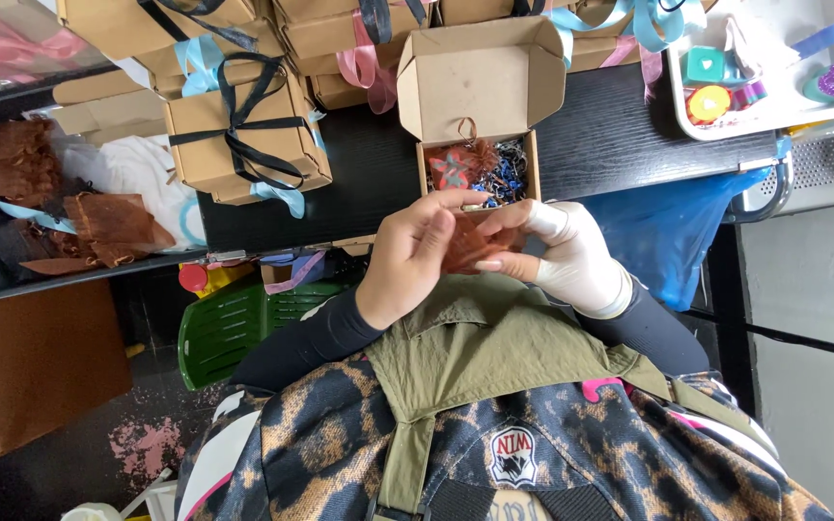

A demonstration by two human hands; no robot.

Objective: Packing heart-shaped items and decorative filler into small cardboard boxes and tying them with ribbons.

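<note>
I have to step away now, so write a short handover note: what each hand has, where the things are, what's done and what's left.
Left hand, bare: pinching a small brown organza pouch just in front of the open box.
Right hand, wrapped in white: gripping the same pouch from the other side.
Open cardboard box on the black table: shredded filler and a reddish item inside.
Done: ribbon-tied boxes stacked behind.
Left: pouch not yet in the box; box unclosed, untied. More brown pouches lie in the tray at left.
</note>
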